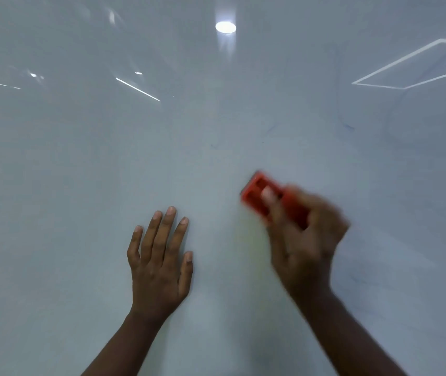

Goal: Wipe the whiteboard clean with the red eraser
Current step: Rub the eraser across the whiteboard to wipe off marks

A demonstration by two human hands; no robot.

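I am gripping the red eraser (264,195) in my right hand (304,240), fingers curled round its ribbed plastic back, thumb across it, holding it against the whiteboard (80,158) right of centre; both are blurred. My left hand (161,263) is lying flat on the board, fingers straight and slightly spread. Faint blue marker traces (348,127) are showing up and to the right of the eraser, with ceiling lights reflecting above.

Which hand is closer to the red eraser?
The right hand. It grips the red eraser and holds it against the whiteboard. The left hand lies flat on the board, off to the eraser's left and lower, not touching it.
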